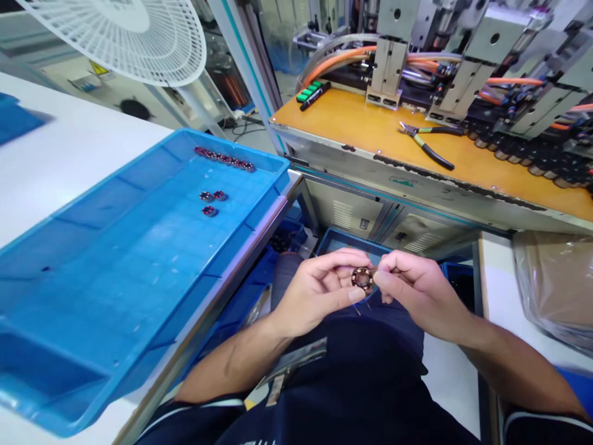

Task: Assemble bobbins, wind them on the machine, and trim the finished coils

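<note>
Over my lap, both hands pinch a small round coil part (362,279) with copper windings. My left hand (319,290) grips its left side between thumb and fingers. My right hand (414,289) pinches its right edge with closed fingers. Thin wire ends hang below the part. To the left lies a large blue tray (92,290) on a white table; it holds a row of several similar coil parts (225,159) at its far edge and three loose ones (210,201) nearer the middle.
A white fan (139,37) stands above the tray. Ahead is an orange machine bench (370,133) with pliers (428,143), a black marker (314,96) and pneumatic fixtures. A blue bin (336,242) sits under it. A plastic-wrapped bundle (553,284) lies at right.
</note>
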A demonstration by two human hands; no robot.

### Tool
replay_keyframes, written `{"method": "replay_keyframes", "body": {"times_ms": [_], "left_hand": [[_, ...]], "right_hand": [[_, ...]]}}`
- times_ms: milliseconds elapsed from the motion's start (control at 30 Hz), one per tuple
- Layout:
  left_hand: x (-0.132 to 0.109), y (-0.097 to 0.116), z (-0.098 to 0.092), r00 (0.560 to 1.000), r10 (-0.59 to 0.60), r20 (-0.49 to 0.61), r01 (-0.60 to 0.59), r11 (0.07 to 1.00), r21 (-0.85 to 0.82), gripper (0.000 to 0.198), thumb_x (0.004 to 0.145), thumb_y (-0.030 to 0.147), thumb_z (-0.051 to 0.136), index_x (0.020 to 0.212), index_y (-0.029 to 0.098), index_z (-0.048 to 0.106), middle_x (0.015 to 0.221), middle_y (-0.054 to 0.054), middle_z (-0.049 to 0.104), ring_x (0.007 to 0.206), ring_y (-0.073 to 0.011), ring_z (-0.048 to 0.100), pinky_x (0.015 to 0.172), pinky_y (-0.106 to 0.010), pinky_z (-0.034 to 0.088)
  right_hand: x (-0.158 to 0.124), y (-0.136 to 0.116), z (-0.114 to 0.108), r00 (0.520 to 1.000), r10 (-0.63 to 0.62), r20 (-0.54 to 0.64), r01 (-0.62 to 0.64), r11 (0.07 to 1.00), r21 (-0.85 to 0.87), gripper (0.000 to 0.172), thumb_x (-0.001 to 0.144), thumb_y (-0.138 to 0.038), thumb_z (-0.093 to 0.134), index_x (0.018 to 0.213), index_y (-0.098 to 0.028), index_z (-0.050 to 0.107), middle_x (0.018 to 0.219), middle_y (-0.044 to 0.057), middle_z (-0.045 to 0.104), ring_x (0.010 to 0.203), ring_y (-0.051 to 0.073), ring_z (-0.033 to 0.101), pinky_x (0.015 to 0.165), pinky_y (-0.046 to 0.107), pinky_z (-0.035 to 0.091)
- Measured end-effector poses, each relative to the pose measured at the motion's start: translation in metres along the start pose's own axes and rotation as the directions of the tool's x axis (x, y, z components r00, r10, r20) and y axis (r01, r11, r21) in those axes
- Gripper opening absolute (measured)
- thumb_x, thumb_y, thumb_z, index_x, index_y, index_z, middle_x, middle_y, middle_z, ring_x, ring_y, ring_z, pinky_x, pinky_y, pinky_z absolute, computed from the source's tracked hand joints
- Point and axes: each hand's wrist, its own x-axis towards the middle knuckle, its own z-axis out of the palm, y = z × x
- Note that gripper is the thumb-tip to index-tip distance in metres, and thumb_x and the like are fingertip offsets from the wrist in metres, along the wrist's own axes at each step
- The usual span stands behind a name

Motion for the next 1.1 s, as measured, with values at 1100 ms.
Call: {"method": "replay_keyframes", "body": {"times_ms": [1100], "left_hand": [[-0.005,0.016,0.008,0.992,0.080,0.100,-0.095,0.984,0.151,0.033,0.067,0.004,0.081,0.096,0.020,0.078,0.100,-0.007,0.070,0.079,-0.0109,0.068,0.071,-0.020,0.058]], "right_hand": [[0.003,-0.042,-0.016,0.949,0.258,0.184,-0.245,0.965,-0.089,0.016,0.085,-0.031,0.066,0.079,-0.016,0.065,0.060,-0.004,0.056,0.054,0.006,0.044,0.049,0.017,0.032]]}}
